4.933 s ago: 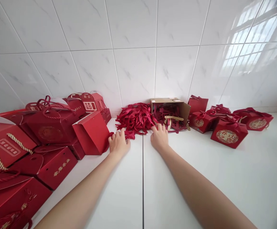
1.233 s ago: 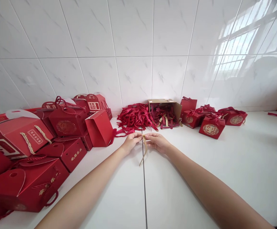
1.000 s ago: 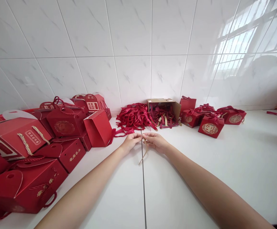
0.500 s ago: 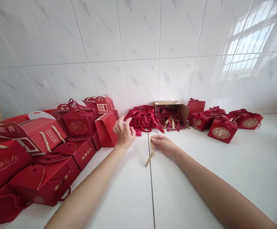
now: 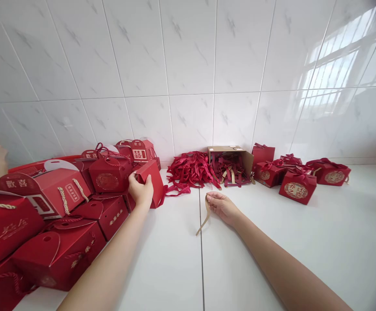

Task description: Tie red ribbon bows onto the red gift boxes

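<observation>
My left hand (image 5: pixel 141 190) is wrapped round the near side of a plain red box (image 5: pixel 154 183), with its thumb over the top edge. Beside that box a dark red ribbon strand trails toward the ribbon pile (image 5: pixel 191 170). In a pinch, my right hand (image 5: pixel 223 206) holds one end of a gold ribbon (image 5: pixel 205 222), whose free end hangs down to the left. An open cardboard box (image 5: pixel 248 162) on its side, with dark red and gold ribbons spilling from it, stands behind my right hand.
Several red gift boxes (image 5: pixel 103 211) with cord handles are stacked on the left. Smaller red boxes with bows (image 5: pixel 296 188) stand at the right. A white tiled wall (image 5: pixel 191 116) closes off the back of the white table (image 5: pixel 256 276), which has a dark seam.
My left hand has moved left from beside the ribbon pile and closed on the plain red box. My right hand still pinches the gold ribbon. The camera view has tilted up slightly.
</observation>
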`<state>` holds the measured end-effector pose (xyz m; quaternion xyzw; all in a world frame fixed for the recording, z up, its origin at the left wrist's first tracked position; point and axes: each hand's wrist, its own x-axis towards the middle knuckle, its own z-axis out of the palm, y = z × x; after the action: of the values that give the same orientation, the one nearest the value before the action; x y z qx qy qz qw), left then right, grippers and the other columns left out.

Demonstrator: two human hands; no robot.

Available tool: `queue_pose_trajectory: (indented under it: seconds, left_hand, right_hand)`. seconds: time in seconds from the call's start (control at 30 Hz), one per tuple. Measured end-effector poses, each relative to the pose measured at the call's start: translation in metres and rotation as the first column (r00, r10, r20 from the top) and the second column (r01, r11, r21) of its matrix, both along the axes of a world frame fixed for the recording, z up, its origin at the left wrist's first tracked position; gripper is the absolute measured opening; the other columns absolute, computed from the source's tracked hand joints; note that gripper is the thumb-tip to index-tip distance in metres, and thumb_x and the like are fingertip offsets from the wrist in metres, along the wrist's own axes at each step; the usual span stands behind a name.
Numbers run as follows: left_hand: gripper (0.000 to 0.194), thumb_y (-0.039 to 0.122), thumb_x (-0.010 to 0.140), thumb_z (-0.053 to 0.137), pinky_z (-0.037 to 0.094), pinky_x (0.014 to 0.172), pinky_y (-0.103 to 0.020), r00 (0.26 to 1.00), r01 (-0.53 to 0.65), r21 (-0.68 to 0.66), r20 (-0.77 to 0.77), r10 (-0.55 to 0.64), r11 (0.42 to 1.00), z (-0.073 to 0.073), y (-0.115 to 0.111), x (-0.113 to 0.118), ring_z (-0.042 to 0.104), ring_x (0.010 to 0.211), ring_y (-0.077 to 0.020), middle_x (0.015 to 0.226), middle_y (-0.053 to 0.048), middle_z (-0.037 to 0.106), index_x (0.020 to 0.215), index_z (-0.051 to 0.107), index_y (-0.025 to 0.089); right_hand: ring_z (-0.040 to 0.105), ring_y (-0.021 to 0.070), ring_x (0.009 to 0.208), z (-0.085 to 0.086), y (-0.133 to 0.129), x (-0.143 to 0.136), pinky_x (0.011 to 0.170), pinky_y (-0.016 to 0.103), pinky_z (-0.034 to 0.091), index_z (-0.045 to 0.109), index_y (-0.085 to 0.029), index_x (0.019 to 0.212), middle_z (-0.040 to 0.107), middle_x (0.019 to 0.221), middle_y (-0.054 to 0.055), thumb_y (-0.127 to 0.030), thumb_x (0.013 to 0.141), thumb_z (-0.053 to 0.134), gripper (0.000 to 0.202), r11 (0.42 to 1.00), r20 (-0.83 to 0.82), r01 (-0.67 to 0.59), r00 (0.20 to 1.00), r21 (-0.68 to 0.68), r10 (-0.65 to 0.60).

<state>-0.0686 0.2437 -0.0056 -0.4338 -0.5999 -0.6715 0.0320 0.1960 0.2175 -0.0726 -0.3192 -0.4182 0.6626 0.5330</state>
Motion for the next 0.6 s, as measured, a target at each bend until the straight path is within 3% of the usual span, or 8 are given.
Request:
queue_pose_trajectory:
  seconds: [0.1, 0.2, 0.23, 0.3, 0.4, 0.5, 0.57, 0.6]
  left_hand:
    - [0.028, 0.030, 0.073, 0.061, 0.048, 0.082, -0.037, 0.987, 0.160, -0.012, -0.023, -0.160, 0.987, 0.005, -0.015, 0.018, 0.063, 0.089, -0.0241, 0.096, -0.009, 0.068, 0.098, 0.060, 0.016]
    - [0.031, 0.035, 0.074, 0.062, 0.050, 0.079, -0.033, 0.931, 0.363, -0.012, -0.033, -0.363, 0.932, 0.005, -0.045, 0.047, 0.064, 0.088, -0.0221, 0.098, -0.007, 0.068, 0.100, 0.060, 0.018]
    - [0.034, 0.036, 0.075, 0.062, 0.050, 0.080, -0.032, 0.870, 0.493, -0.009, -0.013, -0.493, 0.870, 0.005, -0.056, 0.057, 0.063, 0.091, -0.0224, 0.101, -0.008, 0.067, 0.104, 0.059, 0.018]
    - [0.034, 0.036, 0.076, 0.061, 0.050, 0.079, -0.033, 0.750, 0.661, -0.008, 0.038, -0.661, 0.750, 0.003, -0.076, 0.077, 0.063, 0.092, -0.0230, 0.102, -0.008, 0.066, 0.104, 0.057, 0.017]
    - [0.032, 0.033, 0.078, 0.061, 0.050, 0.081, -0.033, 0.610, 0.792, -0.024, 0.065, -0.790, 0.610, -0.002, -0.098, 0.099, 0.062, 0.093, -0.0220, 0.101, -0.008, 0.065, 0.105, 0.053, 0.019]
    - [0.052, 0.029, 0.078, 0.061, 0.050, 0.080, -0.033, 0.517, 0.854, 0.013, 0.088, -0.852, 0.520, -0.006, -0.106, 0.108, 0.063, 0.088, -0.0190, 0.100, -0.005, 0.064, 0.122, 0.034, 0.027]
    - [0.063, 0.028, 0.078, 0.061, 0.050, 0.081, -0.034, 0.499, 0.864, 0.028, 0.088, -0.862, 0.502, -0.006, -0.107, 0.108, 0.063, 0.086, -0.0182, 0.099, -0.005, 0.063, 0.129, 0.024, 0.029]
    - [0.060, 0.028, 0.078, 0.061, 0.050, 0.082, -0.034, 0.501, 0.864, 0.012, 0.080, -0.862, 0.503, -0.006, -0.107, 0.107, 0.062, 0.087, -0.0185, 0.099, -0.005, 0.063, 0.128, 0.027, 0.029]
  right_hand:
    - [0.059, 0.0152, 0.076, 0.009, -0.011, 0.000, 0.071, 0.030, 0.042, 0.067, -0.023, 0.080, 0.065, 0.081, 0.001, -0.039, 0.056, 0.079, 0.031, 0.996, 0.015, 0.086, 0.996, 0.013, -0.087]
    - [0.052, 0.0215, 0.109, 0.028, -0.032, 0.003, 0.087, 0.035, 0.039, 0.069, -0.028, 0.081, 0.061, 0.113, 0.002, -0.041, 0.060, 0.077, 0.026, 0.977, 0.037, 0.182, 0.982, 0.107, -0.187]
    - [0.044, 0.0225, 0.119, 0.035, -0.041, 0.004, 0.094, 0.036, 0.035, 0.070, -0.028, 0.078, 0.055, 0.125, 0.001, -0.039, 0.060, 0.078, 0.022, 0.960, 0.053, 0.216, 0.972, 0.180, -0.228]
    - [0.029, 0.0250, 0.131, 0.049, -0.058, 0.007, 0.104, 0.042, 0.026, 0.072, -0.029, 0.075, 0.042, 0.138, -0.001, -0.036, 0.064, 0.076, 0.014, 0.863, 0.166, 0.246, 0.923, 0.441, -0.347]
    - [0.033, 0.0250, 0.130, 0.062, -0.075, 0.011, 0.106, 0.044, 0.025, 0.073, -0.031, 0.074, 0.045, 0.134, 0.000, -0.031, 0.068, 0.074, 0.007, 0.744, 0.179, 0.231, 0.887, 0.627, -0.427]
    - [0.053, 0.0224, 0.107, 0.063, -0.079, 0.012, 0.095, 0.041, 0.041, 0.073, -0.032, 0.075, 0.060, 0.109, 0.003, -0.029, 0.068, 0.074, 0.007, 0.765, 0.182, 0.168, 0.919, 0.621, -0.349]
    - [0.057, 0.0209, 0.095, 0.060, -0.080, 0.011, 0.088, 0.039, 0.046, 0.073, -0.031, 0.074, 0.062, 0.096, 0.003, -0.030, 0.067, 0.074, 0.007, 0.788, 0.208, 0.141, 0.923, 0.600, -0.324]
    - [0.058, 0.0206, 0.092, 0.059, -0.081, 0.010, 0.085, 0.038, 0.047, 0.073, -0.031, 0.074, 0.062, 0.095, 0.002, -0.031, 0.067, 0.075, 0.007, 0.791, 0.220, 0.139, 0.919, 0.596, -0.327]
